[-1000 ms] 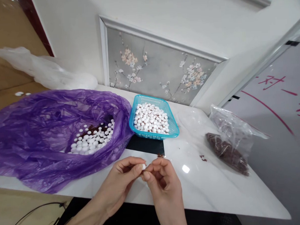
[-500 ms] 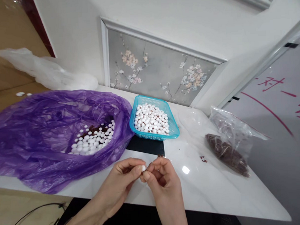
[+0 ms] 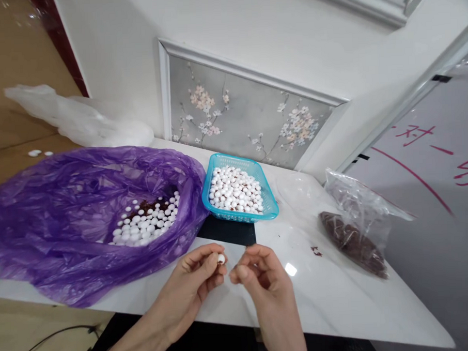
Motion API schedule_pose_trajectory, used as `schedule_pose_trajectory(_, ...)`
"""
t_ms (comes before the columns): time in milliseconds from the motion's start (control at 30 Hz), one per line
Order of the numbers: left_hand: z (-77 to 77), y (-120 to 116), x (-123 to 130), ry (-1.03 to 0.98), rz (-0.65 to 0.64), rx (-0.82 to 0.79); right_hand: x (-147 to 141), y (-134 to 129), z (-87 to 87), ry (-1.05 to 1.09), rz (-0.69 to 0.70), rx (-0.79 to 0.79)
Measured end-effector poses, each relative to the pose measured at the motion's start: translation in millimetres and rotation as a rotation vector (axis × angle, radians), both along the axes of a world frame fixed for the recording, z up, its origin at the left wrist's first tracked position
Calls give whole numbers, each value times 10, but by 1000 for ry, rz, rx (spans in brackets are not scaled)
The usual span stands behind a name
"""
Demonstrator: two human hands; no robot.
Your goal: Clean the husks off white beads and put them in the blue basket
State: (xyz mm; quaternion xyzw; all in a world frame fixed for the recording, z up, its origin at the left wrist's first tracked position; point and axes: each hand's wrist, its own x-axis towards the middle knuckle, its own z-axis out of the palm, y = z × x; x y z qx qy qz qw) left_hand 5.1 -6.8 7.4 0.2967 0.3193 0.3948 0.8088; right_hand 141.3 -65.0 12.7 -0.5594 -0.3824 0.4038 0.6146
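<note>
Between the thumb and fingertips of my left hand (image 3: 201, 272) is a small white ball (image 3: 221, 259) with a dark reddish-brown spot on its lower side. My right hand (image 3: 264, 277) is a little to the right, apart from the ball, its thumb and fingers pinched together; whatever they hold is too small to make out. Behind the hands stands a blue plastic basket (image 3: 275, 211) full of similar white balls (image 3: 234, 191) with reddish-brown bits among them. To the left an open purple plastic bag (image 3: 83, 203) holds more white balls (image 3: 143, 226) and a dark brown clump.
A clear zip bag of brown material (image 3: 351, 243) lies at the right of the white table (image 3: 320, 301). Brown scraps (image 3: 316, 251) lie before it. A black patch (image 3: 228, 231) shows by the basket. A whiteboard (image 3: 426, 229) stands at the right, a framed flower panel (image 3: 246, 102) behind.
My hands have come apart: the right one has drawn away to the right, while the left keeps the white ball, now showing its brown spot. The view has shifted slightly.
</note>
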Motion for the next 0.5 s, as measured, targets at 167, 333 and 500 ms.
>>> schedule_pose_trajectory(167,-15,5,-20,-14,-9,-44,419,-46,-88,-348,-319,-69)
schedule_pose_trajectory(333,-45,9,-14,35,8,-40,590,-63,-261,-603,-305,-191)
schedule_pose_trajectory(500,-45,-2,-8,41,-4,38,529,50,-347,-812,-263,-155)
